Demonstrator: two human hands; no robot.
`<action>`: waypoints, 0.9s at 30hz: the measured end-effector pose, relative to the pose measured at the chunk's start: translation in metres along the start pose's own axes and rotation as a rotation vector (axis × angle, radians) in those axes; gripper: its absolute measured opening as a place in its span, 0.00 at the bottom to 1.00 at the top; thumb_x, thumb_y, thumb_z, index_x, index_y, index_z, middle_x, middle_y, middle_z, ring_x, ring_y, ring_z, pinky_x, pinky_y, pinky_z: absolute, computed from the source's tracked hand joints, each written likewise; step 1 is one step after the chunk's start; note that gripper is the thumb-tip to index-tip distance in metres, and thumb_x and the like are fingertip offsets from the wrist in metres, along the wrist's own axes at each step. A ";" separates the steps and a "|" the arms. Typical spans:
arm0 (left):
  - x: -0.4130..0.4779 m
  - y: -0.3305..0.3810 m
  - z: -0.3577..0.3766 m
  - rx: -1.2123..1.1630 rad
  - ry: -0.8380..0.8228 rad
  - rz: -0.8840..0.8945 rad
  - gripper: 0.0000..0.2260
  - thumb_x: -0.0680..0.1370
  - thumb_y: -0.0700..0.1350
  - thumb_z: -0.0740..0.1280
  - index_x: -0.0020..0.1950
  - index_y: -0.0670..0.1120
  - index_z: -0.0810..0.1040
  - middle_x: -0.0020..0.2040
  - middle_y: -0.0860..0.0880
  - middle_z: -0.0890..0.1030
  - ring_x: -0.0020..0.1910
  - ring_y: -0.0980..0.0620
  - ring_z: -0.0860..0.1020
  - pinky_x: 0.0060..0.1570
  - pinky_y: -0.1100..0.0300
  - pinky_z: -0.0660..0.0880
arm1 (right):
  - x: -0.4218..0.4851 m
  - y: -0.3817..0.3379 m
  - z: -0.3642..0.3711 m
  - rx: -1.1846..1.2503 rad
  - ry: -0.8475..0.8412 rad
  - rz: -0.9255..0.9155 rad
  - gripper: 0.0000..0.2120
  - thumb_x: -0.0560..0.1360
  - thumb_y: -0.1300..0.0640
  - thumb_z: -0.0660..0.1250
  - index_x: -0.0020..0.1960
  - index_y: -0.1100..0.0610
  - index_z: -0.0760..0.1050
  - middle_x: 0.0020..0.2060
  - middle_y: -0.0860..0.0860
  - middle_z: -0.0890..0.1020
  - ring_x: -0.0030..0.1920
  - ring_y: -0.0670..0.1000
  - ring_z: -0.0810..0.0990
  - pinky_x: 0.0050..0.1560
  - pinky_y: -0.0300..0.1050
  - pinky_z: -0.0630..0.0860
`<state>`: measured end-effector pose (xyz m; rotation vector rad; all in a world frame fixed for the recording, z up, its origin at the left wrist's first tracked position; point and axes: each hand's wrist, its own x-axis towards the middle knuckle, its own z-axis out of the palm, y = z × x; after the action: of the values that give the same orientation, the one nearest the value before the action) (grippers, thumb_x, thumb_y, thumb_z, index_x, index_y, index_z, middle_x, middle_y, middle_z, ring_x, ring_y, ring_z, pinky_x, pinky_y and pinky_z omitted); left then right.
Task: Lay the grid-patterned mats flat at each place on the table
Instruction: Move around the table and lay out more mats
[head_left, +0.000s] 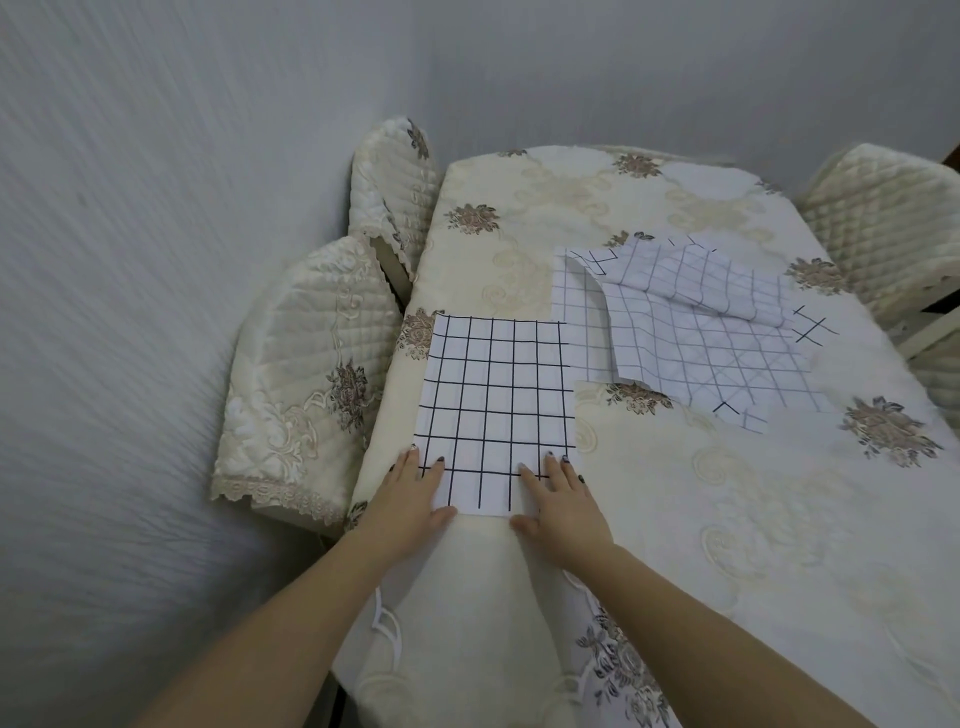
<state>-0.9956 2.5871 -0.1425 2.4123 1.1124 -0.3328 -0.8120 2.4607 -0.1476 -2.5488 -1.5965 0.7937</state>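
- Left hand (415, 493) lies palm down, its grip spread wide and clamped on nothing, fingers pressing the near left corner of the flat mat (498, 410)
- That flat mat sits at about 7 o'clock on the desk (753, 545), close to the left edge beside the quilted chair covers (311, 364); it looks thin, light and soft, lying smooth with no ridge showing
- Right hand (563, 499) rests the same way on the near right corner, grip apart, thumb off the mat on the tablecloth
- A sheet this limp will likely slide on the satin cloth, so I judge flat palms and outward strokes suit it better than a pinch
- Toward 1 o'clock the loose mats (691, 332) lie heaped and overlapping, one with its far edge folded over and its faint underside up
- Those I would take by two corners of one edge, since a single-point hold would let the fabric droop and fold
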 end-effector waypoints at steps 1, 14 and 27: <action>0.000 0.002 -0.001 -0.051 0.013 -0.010 0.32 0.81 0.57 0.58 0.79 0.47 0.49 0.79 0.40 0.45 0.78 0.44 0.42 0.75 0.52 0.47 | -0.001 -0.001 -0.001 0.027 0.012 0.002 0.33 0.79 0.41 0.57 0.78 0.47 0.47 0.78 0.55 0.44 0.78 0.56 0.41 0.77 0.52 0.45; -0.009 0.110 0.003 -0.879 0.244 -0.062 0.17 0.80 0.51 0.61 0.66 0.46 0.73 0.63 0.50 0.76 0.60 0.55 0.73 0.58 0.61 0.68 | -0.041 0.008 -0.028 1.035 0.444 0.374 0.21 0.79 0.49 0.61 0.70 0.52 0.67 0.63 0.53 0.74 0.52 0.48 0.74 0.52 0.42 0.69; -0.035 0.258 0.064 -0.888 -0.161 0.170 0.07 0.81 0.50 0.60 0.57 0.50 0.73 0.49 0.53 0.79 0.46 0.60 0.75 0.43 0.63 0.70 | -0.170 0.105 -0.007 1.358 0.828 0.845 0.14 0.79 0.51 0.61 0.64 0.49 0.69 0.52 0.49 0.77 0.50 0.50 0.80 0.54 0.51 0.78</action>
<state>-0.8223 2.3860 -0.1052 1.6331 0.7455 0.0361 -0.7798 2.2684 -0.1033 -1.8207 0.3237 0.4018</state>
